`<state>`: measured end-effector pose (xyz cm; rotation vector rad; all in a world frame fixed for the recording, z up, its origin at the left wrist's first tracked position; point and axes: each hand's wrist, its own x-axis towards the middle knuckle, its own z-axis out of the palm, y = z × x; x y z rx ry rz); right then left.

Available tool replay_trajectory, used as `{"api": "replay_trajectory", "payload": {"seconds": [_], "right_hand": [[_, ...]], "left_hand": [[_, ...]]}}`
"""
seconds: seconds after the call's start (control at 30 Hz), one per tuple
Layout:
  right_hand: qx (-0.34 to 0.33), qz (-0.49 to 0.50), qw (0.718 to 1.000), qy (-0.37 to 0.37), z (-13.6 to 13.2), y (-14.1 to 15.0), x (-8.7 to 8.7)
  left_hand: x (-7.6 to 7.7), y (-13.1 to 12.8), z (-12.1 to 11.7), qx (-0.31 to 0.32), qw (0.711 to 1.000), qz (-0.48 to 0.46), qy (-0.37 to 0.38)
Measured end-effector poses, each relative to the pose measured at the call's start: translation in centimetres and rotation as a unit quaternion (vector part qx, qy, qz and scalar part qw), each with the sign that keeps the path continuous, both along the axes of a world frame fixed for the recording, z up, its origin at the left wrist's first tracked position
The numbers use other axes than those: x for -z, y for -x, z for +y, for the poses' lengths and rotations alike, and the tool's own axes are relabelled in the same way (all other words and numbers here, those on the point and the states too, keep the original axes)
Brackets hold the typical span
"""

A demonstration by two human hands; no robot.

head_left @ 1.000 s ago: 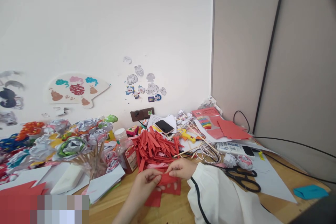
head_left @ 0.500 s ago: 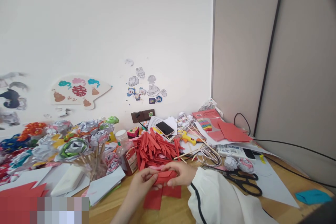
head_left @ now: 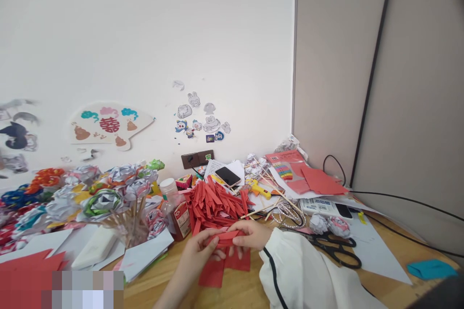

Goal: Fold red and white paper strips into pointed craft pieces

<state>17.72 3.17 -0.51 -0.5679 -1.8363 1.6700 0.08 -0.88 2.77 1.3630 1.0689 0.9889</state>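
Observation:
A small folded piece of red paper (head_left: 227, 235) is pinched between my two hands, low over the table front. My left hand (head_left: 201, 247) grips its left end with thumb and fingers. At the right end my right hand (head_left: 252, 235) is closed on the same piece, thumb on its near face. Flat red paper pieces (head_left: 212, 273) lie on the table just below my hands. Directly behind rises a heap of folded red paper strips (head_left: 213, 203). Part of the held paper is hidden by my fingers.
Scissors (head_left: 339, 251) lie right of my sleeve, beside white paper (head_left: 379, 256). A bottle (head_left: 168, 203), paper flowers (head_left: 103, 203) and a white box-like object (head_left: 94, 247) stand left. Behind are a phone (head_left: 227, 177), a yellow glue gun (head_left: 259, 189) and thin wooden sticks (head_left: 268, 207).
The red paper in my hands has turned flatter and looks narrower. My right fingers have shifted slightly, with fingertips now showing beneath it. Both hands stay in nearly the same place.

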Motion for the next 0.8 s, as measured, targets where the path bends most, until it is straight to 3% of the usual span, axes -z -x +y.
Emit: {"api": "replay_trajectory", "payload": {"seconds": [0.17, 0.5, 0.8], "right_hand": [[0.045, 0.003, 0.999, -0.004, -0.11, -0.49, -0.93], [0.014, 0.016, 0.999, 0.032, 0.20, -0.47, -0.71], [0.038, 0.046, 0.998, 0.037, 0.29, 0.27, -0.10]], "left_hand": [[0.68, 0.29, 0.47, 0.007, 1.000, -0.007, 0.012], [0.23, 0.27, 0.11, 0.007, 1.000, -0.002, 0.023], [0.10, 0.17, 0.06, 0.004, 1.000, -0.007, -0.004]]}}
